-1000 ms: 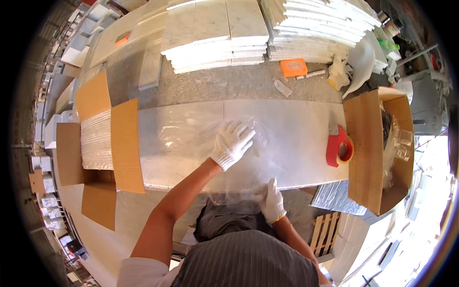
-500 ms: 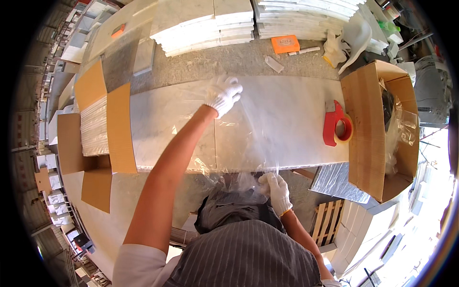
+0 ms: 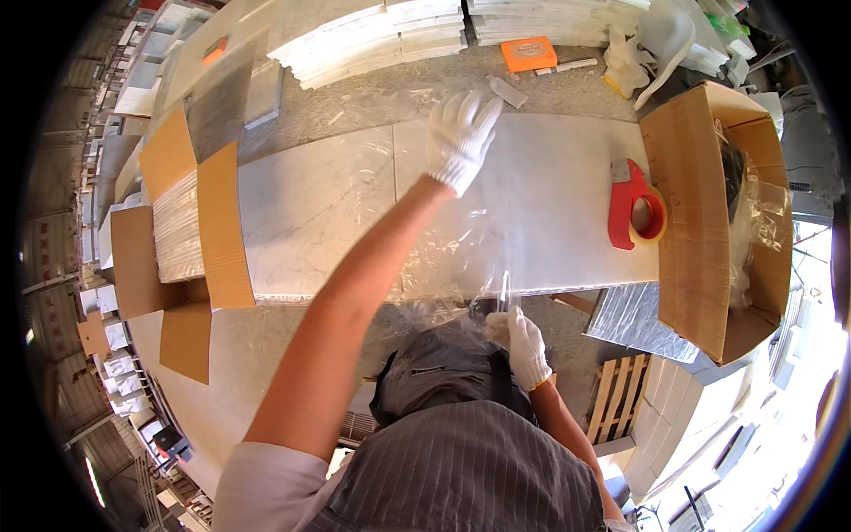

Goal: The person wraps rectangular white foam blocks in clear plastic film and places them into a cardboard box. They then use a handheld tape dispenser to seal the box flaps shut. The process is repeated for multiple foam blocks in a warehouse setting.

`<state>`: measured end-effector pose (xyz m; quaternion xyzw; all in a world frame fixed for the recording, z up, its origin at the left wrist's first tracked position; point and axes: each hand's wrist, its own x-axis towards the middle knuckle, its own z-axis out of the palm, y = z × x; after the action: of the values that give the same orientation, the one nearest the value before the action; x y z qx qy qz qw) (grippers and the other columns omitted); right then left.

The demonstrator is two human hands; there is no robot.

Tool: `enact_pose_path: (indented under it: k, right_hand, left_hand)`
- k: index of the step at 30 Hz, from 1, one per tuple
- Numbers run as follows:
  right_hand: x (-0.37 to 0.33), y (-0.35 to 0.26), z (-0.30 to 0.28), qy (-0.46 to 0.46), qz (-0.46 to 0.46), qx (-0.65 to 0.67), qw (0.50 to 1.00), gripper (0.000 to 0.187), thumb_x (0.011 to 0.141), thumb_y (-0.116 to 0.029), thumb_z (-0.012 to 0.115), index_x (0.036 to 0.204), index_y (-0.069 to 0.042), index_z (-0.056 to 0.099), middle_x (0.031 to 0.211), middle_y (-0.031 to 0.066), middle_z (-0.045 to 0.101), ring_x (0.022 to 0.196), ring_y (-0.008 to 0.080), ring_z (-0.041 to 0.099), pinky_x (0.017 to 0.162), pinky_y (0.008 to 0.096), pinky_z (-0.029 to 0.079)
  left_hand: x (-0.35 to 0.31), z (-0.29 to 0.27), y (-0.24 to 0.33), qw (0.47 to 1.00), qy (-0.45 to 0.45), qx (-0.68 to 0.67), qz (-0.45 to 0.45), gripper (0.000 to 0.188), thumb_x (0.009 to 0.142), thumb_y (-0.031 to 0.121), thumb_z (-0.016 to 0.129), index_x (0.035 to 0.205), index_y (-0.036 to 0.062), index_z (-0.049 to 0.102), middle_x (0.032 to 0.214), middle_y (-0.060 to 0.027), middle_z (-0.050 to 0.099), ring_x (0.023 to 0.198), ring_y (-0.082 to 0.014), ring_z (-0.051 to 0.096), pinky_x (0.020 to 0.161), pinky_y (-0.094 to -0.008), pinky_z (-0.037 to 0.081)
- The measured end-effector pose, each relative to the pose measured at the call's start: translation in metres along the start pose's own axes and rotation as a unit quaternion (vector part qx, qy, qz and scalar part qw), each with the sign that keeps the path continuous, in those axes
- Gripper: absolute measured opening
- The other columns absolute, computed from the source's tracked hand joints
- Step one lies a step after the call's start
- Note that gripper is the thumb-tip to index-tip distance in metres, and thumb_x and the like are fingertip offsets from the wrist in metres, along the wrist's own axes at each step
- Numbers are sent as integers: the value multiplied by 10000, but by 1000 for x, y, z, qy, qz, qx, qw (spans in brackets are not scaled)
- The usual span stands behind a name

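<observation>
A sheet of clear plastic film (image 3: 443, 235), crinkled and shiny, lies over the pale marble slabs (image 3: 310, 204) and hangs past their near edge. My left hand (image 3: 461, 137), in a white knitted glove, is stretched over the film toward the slabs' far edge, its fingers extended and apart. Close to my apron, just below the slabs' near edge, my right hand (image 3: 523, 348) wears a matching glove. Its fingers are closed on the film's near end. On the slabs' right side lies a red tape dispenser (image 3: 631, 206) with a roll of tape.
At the left stands an open cardboard box (image 3: 226, 226) packed with wrapped slabs. Another cardboard box (image 3: 687, 222), with plastic inside, is at the right. Stacked white slabs (image 3: 372, 40), an orange box (image 3: 529, 54) and white gloves (image 3: 623, 62) lie along the back. A wooden pallet (image 3: 616, 399) is below.
My left hand has moved away from me and to the right, and its curled fingers have straightened out. My right hand remains at the film's near end. The view has shifted slightly.
</observation>
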<state>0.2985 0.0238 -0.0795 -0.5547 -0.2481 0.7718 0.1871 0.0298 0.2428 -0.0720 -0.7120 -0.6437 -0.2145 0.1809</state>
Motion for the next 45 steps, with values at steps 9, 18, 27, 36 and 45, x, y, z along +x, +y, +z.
enact_pose_path:
  k: [9, 18, 27, 36, 45]
  right_hand:
    - [-9, 8, -14, 4, -19, -101, 995, 334, 978, -312, 595, 919, -7, 715, 814, 29, 693, 773, 104, 615, 755, 267, 488]
    - [18, 50, -55, 62, -4, -412, 909, 501, 893, -505, 583, 966, -30, 724, 890, 189, 707, 898, 289, 686, 808, 406, 502]
    - [11, 29, -51, 178, -32, -543, 820, 379, 862, -431, 636, 1033, -101, 711, 1112, 159, 688, 1038, 352, 661, 862, 460, 514]
    - [58, -60, 23, 108, -560, -515, 640, 397, 899, -252, 629, 1266, -106, 594, 1257, 140, 613, 1209, 359, 560, 1000, 494, 454]
    - [72, -77, 0, 218, -427, -635, 605, 525, 942, -407, 546, 1381, -120, 562, 1450, 138, 494, 1365, 387, 392, 1160, 516, 259]
  left_hand:
    - [-77, -12, 32, 993, -83, -86, 22, 481, 851, 432, 680, 1247, 160, 643, 1371, -100, 535, 1260, -376, 507, 1085, -617, 343]
    - [-88, -35, 59, 973, -193, -99, 77, 583, 852, 569, 635, 1360, 286, 591, 1538, -94, 411, 1367, -423, 431, 1070, -749, 214]
    - [-109, -55, 82, 953, -268, -82, 112, 588, 897, 612, 536, 1433, 370, 510, 1552, -66, 407, 1399, -389, 378, 1067, -766, 184]
    - [-104, -41, 66, 955, -231, -53, 180, 533, 917, 433, 626, 1401, 226, 551, 1469, -100, 487, 1354, -359, 441, 1147, -585, 278]
    - [-215, -168, 42, 865, -129, -71, -480, 612, 823, 371, 774, 1331, 111, 551, 1333, -197, 559, 1224, -366, 530, 1037, -455, 442]
